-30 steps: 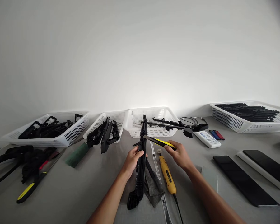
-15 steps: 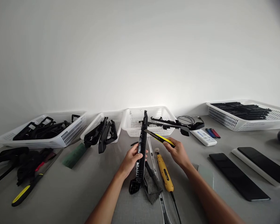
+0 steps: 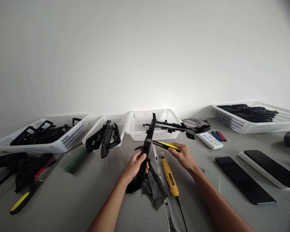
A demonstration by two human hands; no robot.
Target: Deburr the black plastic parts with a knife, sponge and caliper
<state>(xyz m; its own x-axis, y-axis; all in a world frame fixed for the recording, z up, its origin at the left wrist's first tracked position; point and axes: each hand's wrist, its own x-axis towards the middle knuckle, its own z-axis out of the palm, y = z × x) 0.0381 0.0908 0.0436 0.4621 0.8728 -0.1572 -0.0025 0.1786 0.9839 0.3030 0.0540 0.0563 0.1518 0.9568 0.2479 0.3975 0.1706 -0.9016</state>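
My left hand (image 3: 134,166) is closed round the middle of a long black plastic part (image 3: 148,144), which stands tilted over the table with its far end up near the middle basket. My right hand (image 3: 183,157) grips a yellow and black utility knife (image 3: 164,144). Its blade tip meets the black part just above my left fingers. Under the hands lie a grey cloth (image 3: 156,190), a yellow-handled tool (image 3: 169,177) and a thin metal strip (image 3: 157,161).
White baskets line the wall: one with black parts (image 3: 42,137) at left, a small one (image 3: 106,135), a middle one (image 3: 147,124), and a far right one (image 3: 253,117). Dark flat panels (image 3: 244,178) lie right. A green block (image 3: 75,160), black parts and a yellow-handled knife (image 3: 25,197) lie left.
My left hand has tipped the black part so its near end swung left and lower towards the cloth. The knife blade stays at the part. The view shifted slightly.
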